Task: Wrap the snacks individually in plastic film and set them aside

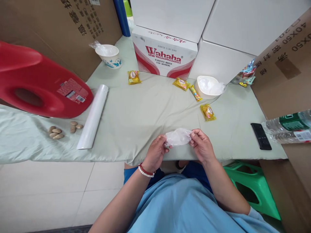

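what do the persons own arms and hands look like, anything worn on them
Both forearms are bare. The left hand has a thin gold-coloured ring on one finger, and its wrist carries a red cord bracelet beside a white bead bracelet. The right hand shows no jewellery. A light blue short sleeve ends near the right elbow.

Thin crinkled clear plastic bag (178, 137)
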A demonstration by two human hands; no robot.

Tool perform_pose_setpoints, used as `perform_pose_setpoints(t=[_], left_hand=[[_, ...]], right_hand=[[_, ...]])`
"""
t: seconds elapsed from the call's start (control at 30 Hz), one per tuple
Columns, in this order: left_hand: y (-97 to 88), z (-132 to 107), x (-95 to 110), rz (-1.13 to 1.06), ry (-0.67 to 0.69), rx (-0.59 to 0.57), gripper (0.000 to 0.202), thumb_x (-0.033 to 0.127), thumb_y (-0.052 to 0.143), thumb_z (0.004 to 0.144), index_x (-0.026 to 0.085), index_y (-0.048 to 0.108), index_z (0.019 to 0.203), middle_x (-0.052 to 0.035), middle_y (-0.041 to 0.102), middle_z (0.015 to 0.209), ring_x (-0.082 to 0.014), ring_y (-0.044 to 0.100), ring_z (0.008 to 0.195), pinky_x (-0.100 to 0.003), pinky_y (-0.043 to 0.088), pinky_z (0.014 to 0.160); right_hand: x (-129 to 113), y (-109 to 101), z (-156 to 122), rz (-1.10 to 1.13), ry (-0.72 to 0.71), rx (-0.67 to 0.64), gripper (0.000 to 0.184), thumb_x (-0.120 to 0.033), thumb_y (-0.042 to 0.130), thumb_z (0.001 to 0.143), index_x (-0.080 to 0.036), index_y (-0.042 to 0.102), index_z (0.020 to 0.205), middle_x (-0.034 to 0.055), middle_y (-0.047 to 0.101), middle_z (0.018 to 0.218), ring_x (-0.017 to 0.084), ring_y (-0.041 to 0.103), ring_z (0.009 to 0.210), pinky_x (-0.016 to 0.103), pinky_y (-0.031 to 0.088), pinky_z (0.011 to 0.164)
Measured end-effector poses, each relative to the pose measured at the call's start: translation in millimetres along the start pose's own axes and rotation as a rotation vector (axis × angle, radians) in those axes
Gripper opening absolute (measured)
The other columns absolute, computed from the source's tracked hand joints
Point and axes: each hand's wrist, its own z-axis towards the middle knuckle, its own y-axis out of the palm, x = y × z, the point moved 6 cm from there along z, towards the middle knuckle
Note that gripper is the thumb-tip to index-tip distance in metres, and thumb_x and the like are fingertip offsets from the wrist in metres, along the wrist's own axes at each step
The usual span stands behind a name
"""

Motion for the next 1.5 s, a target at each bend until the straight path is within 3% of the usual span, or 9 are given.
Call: perform_pose_setpoints(t=[0.13, 0.27, 0.5, 0.6, 0.7, 1.0, 1.2, 1.33, 1.5], left_hand=[[3.8, -8, 1, 0.108, 0.015, -0.012, 0.070, 0.063, 0.091, 0.068, 0.024, 0.060, 0.117, -0.0031, 0.066, 0.107, -0.0175, 0.065, 0.086, -0.026, 0.055, 0.061], [-7.8, 2, 23, 0.348, 0.147, 0.008, 0.047, 0.049, 0.088, 0.070, 0.018, 0.066, 0.098, -0.0021, 0.066, 0.086, -0.0147, 0.061, 0.072, -0.026, 0.051, 0.064], [-57.1, 91, 175, 1.027, 0.623, 0.490, 0.017, 0.031, 0.067, 0.088, 0.019, 0.062, 0.098, -0.0065, 0.066, 0.098, -0.0219, 0.065, 0.096, -0.038, 0.051, 0.098], [-65.4, 148, 233, 1.212, 0.626, 0.775, 0.047, 0.037, 0.075, 0.089, 0.015, 0.056, 0.126, -0.0166, 0.057, 0.130, -0.0307, 0.059, 0.123, -0.045, 0.045, 0.113], [-57.4, 203, 257, 1.351, 0.531, 0.729, 0.080, 0.049, 0.079, 0.088, 0.014, 0.043, 0.150, -0.0239, 0.040, 0.153, -0.0421, 0.046, 0.141, -0.058, 0.038, 0.118], [14.4, 254, 210, 1.467, 0.576, 0.473, 0.065, 0.046, 0.074, 0.093, 0.016, 0.053, 0.146, -0.0200, 0.047, 0.142, -0.0364, 0.052, 0.134, -0.050, 0.043, 0.116], [70.8, 257, 165, 1.536, 0.659, 0.279, 0.077, 0.043, 0.077, 0.085, 0.015, 0.048, 0.151, -0.0235, 0.046, 0.149, -0.0426, 0.044, 0.143, -0.055, 0.039, 0.121], [65.3, 251, 162, 1.513, 0.689, 0.253, 0.061, 0.027, 0.067, 0.085, 0.013, 0.055, 0.143, -0.0219, 0.049, 0.145, -0.0387, 0.049, 0.141, -0.054, 0.039, 0.124], [44.1, 245, 153, 1.489, 0.607, 0.132, 0.065, 0.025, 0.067, 0.081, 0.019, 0.056, 0.145, -0.0157, 0.051, 0.149, -0.0287, 0.068, 0.112, -0.048, 0.053, 0.111]], right_hand=[[-5, 10, -2, -0.123, -0.003, -0.095, 0.037, -0.052, 0.091, 0.076, -0.022, 0.069, 0.081, -0.0030, 0.057, 0.072, 0.011, 0.046, 0.061, 0.026, 0.036, 0.059], [-15, -7, 12, -0.251, -0.095, -0.041, 0.036, -0.055, 0.086, 0.080, -0.023, 0.070, 0.086, -0.0014, 0.061, 0.076, 0.014, 0.051, 0.067, 0.027, 0.041, 0.065], [-19, -98, 45, -0.560, -0.239, 0.307, 0.042, -0.061, 0.080, 0.082, -0.021, 0.068, 0.091, -0.0016, 0.060, 0.074, 0.015, 0.050, 0.068, 0.030, 0.040, 0.065], [-8, -114, 39, -0.547, -0.207, 0.335, 0.046, -0.066, 0.077, 0.082, -0.022, 0.067, 0.090, -0.0029, 0.056, 0.067, 0.016, 0.048, 0.061, 0.029, 0.039, 0.059], [0, -114, 32, -0.585, -0.183, 0.339, 0.046, -0.067, 0.073, 0.086, -0.022, 0.068, 0.092, -0.0030, 0.057, 0.064, 0.016, 0.049, 0.059, 0.029, 0.039, 0.056], [0, -89, 23, -0.917, -0.411, 0.237, 0.020, -0.044, 0.064, 0.098, -0.026, 0.070, 0.092, 0.0060, 0.071, 0.090, 0.024, 0.064, 0.079, 0.038, 0.052, 0.075], [-30, -115, 58, -0.901, -0.523, 0.480, 0.023, -0.044, 0.065, 0.096, -0.023, 0.073, 0.096, 0.0154, 0.057, 0.136, 0.031, 0.060, 0.121, 0.048, 0.053, 0.097], [-36, -101, 119, -0.940, -0.421, 0.305, 0.019, -0.037, 0.063, 0.095, -0.022, 0.073, 0.094, 0.0156, 0.055, 0.136, 0.028, 0.064, 0.109, 0.044, 0.056, 0.091], [-38, -14, 198, -1.172, -0.410, 0.125, 0.015, -0.024, 0.058, 0.099, -0.018, 0.072, 0.099, 0.0164, 0.059, 0.134, 0.028, 0.062, 0.114, 0.043, 0.050, 0.105]])
